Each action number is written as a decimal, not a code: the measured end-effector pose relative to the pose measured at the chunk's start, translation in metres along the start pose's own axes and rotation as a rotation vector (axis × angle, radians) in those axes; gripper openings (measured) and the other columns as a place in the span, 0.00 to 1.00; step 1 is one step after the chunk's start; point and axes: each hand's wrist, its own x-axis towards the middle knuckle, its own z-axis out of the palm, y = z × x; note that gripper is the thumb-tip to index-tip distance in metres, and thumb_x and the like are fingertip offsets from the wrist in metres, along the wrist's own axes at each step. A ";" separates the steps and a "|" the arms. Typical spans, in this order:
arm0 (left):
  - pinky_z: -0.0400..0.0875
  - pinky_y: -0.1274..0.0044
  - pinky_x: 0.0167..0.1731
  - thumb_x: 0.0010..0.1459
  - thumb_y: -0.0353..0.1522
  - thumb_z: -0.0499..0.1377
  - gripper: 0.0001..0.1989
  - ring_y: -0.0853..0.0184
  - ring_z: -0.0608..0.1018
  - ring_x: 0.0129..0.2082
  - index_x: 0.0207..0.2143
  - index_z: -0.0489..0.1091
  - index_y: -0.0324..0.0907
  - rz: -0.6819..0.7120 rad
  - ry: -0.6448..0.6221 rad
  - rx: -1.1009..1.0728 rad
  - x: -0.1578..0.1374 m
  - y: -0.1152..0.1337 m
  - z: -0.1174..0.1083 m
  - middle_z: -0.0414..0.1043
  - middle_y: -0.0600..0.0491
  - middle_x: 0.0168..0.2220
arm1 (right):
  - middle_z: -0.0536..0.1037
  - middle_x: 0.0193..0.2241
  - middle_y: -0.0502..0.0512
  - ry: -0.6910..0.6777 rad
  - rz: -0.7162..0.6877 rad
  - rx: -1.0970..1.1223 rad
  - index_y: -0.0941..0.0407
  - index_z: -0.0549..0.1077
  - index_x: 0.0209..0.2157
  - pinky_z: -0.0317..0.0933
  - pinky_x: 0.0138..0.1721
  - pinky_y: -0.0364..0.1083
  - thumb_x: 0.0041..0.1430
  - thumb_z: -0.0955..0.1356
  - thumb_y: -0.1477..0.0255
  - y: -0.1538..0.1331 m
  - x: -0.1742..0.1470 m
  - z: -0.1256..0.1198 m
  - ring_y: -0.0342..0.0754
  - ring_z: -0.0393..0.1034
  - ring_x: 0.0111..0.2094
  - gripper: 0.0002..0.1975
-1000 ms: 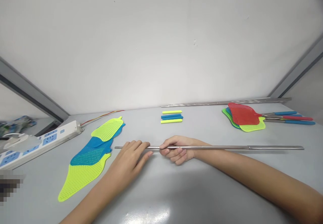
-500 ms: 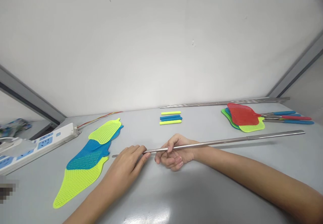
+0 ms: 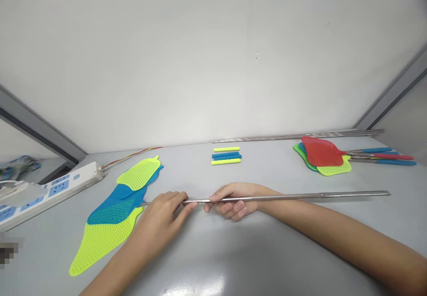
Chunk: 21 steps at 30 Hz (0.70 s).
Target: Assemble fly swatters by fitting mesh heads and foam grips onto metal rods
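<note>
A shiny telescopic metal rod [image 3: 287, 197] lies across both hands, nearly level above the grey table. My left hand [image 3: 167, 211] is closed around its thinner left part, and the tip pokes out beyond the fingers close to the swatter heads. Palm up, my right hand [image 3: 233, 201] pinches the rod near a joint between sections, with the thicker part running right over the forearm. To the left lie overlapping perforated fly swatter heads, yellow-green [image 3: 106, 242] and blue [image 3: 116, 202]. Beyond the hands are short yellow and blue handle sleeves [image 3: 227, 156].
Finished-looking fly swatters [image 3: 323, 152] with red, blue and green heads are piled at the right. More metal rods [image 3: 300, 136] lie along the white wall. A power strip [image 3: 60, 189] with a plug and coloured wires [image 3: 130, 157] occupies the left side.
The rod has shifted left, and its right end has dropped so it lies more level. My right fingers have closed more firmly around it; the left hand has moved slightly left.
</note>
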 end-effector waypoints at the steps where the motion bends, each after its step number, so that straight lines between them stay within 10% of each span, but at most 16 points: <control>1: 0.56 0.76 0.27 0.55 0.43 0.42 0.17 0.65 0.67 0.28 0.24 0.61 0.43 -0.006 -0.005 0.004 0.000 -0.001 0.000 0.64 0.53 0.24 | 0.55 0.15 0.43 0.012 0.003 -0.012 0.63 0.63 0.39 0.42 0.10 0.34 0.58 0.55 0.74 -0.001 0.000 0.001 0.32 0.44 0.11 0.11; 21: 0.52 0.78 0.21 0.58 0.38 0.38 0.17 0.68 0.68 0.22 0.22 0.57 0.41 0.077 -0.116 0.158 -0.002 0.009 0.003 0.66 0.56 0.22 | 0.46 0.11 0.40 0.143 0.032 -0.195 0.65 0.66 0.40 0.39 0.07 0.32 0.55 0.60 0.72 0.001 -0.004 0.012 0.33 0.35 0.11 0.13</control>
